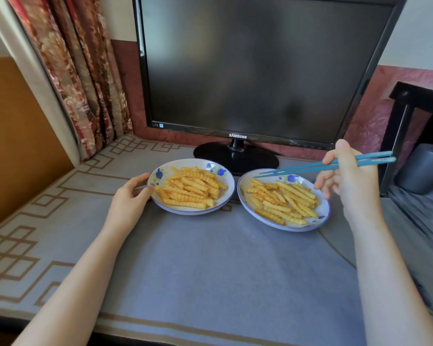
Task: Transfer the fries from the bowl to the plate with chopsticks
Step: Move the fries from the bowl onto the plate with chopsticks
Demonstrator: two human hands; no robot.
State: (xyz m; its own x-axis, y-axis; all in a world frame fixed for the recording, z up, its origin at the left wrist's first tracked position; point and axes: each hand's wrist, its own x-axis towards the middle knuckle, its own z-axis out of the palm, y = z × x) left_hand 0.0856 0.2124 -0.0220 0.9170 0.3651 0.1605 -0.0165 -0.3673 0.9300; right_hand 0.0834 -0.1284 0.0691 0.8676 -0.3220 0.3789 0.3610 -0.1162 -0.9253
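Steadies the left floral dish by its rim, left hand fingers curled round it, and poises blue chopsticks, pinched in right hand fingers, tips empty, over the right floral dish.

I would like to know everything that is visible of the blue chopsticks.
The chopsticks are a pair of slim teal-blue sticks, plastic by their look. The right hand holds them a little behind the middle. They lie almost level and point left, back ends sticking out to the right. Their tips, slightly apart, hover above the far rim of the right dish and grip nothing.
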